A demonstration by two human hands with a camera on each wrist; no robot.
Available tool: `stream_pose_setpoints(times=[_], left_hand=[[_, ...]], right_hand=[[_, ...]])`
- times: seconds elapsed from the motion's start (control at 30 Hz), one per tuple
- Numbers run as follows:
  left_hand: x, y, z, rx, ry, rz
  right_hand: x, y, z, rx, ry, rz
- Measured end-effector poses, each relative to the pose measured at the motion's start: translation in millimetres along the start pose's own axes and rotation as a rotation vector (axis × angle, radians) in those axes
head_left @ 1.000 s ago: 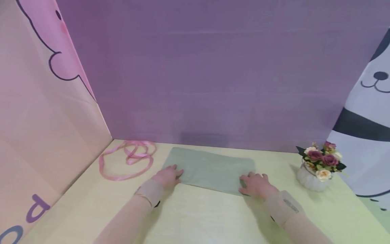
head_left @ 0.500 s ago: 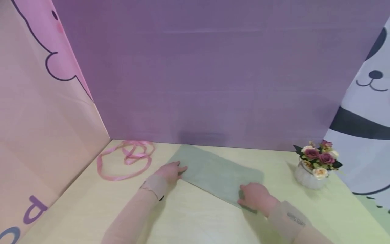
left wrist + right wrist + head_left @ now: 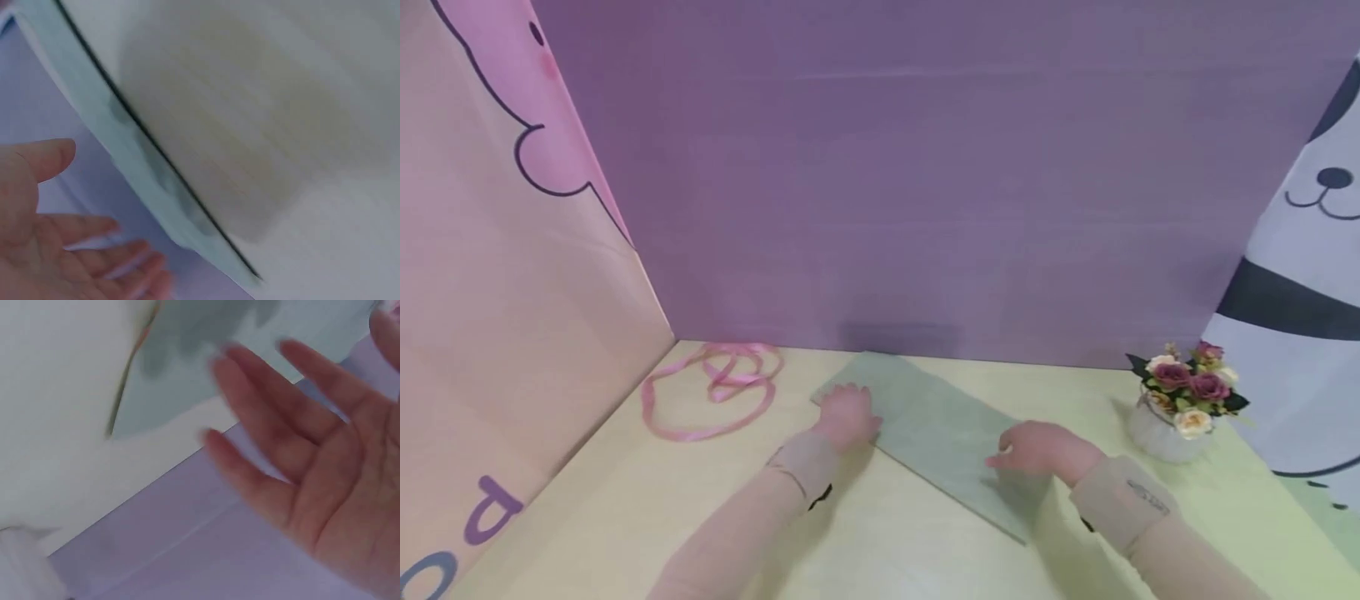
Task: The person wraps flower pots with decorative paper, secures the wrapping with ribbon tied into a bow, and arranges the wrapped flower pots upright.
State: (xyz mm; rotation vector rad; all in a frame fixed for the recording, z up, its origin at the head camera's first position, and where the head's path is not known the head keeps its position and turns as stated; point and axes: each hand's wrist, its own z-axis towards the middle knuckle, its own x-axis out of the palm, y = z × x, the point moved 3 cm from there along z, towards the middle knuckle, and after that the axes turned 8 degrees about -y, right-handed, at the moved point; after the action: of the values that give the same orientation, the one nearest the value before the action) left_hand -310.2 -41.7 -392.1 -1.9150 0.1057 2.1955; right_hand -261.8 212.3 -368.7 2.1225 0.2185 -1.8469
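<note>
A pale green folded cloth point(image 3: 940, 425) lies flat and slanted on the table, one corner pointing towards the near right. My left hand point(image 3: 847, 415) is over its left part. In the left wrist view this hand point(image 3: 44, 231) has its thumb and fingers spread, apart from the edge of the cloth point(image 3: 94, 106). Over the right part of the cloth hovers my right hand point(image 3: 1045, 450). The right wrist view shows that hand point(image 3: 337, 469) with fingers extended and slightly bent, nothing in them, the cloth point(image 3: 194, 369) behind the fingertips.
A loosely coiled pink ribbon point(image 3: 707, 433) lies at the back left of the pale table point(image 3: 880, 542). At the right stands a white pot point(image 3: 1165, 435) of artificial flowers point(image 3: 1191, 392). A purple backdrop point(image 3: 880, 208) closes off the rear, with printed panels on both sides.
The cloth has turned clockwise, its right end coming nearer and its left end going back. Both hands moved with it, then the right hand lifted from it.
</note>
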Motion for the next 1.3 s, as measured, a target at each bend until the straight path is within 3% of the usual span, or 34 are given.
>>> stream_pose_setpoints(times=[0.17, 0.27, 0.43, 0.57, 0.73, 1.0, 1.17, 1.3], left_hand=[[6.7, -30.2, -16.8, -0.080, 0.112, -0.043], [15.8, -39.4, -23.6, -0.120, 0.174, -0.010], [24.4, -40.7, -24.1, -0.136, 0.189, 0.092], [24.5, -36.6, -22.9, -0.102, 0.183, 0.122], [20.6, -32.4, -24.1, -0.035, 0.165, 0.038], [16.1, -28.4, -24.6, 0.071, 0.230, -0.103], [16.0, -29.6, -21.7, 0.171, 0.268, -0.099], [17.2, -29.2, -18.3, 0.215, 0.284, -0.107]], right_hand=[[1, -21, 26.3, -0.127, -0.118, 0.052], [11, -24, 32.8, -0.143, -0.077, 0.110], [20, -23, 36.0, -0.086, -0.014, 0.136], [19, -18, 33.8, -0.113, -0.043, 0.082], [13, -14, 27.4, -0.128, -0.037, 0.016], [3, -21, 24.3, -0.115, 0.013, 0.109], [6, -26, 22.7, -0.130, -0.005, 0.146], [11, -31, 24.2, -0.127, -0.033, 0.167]])
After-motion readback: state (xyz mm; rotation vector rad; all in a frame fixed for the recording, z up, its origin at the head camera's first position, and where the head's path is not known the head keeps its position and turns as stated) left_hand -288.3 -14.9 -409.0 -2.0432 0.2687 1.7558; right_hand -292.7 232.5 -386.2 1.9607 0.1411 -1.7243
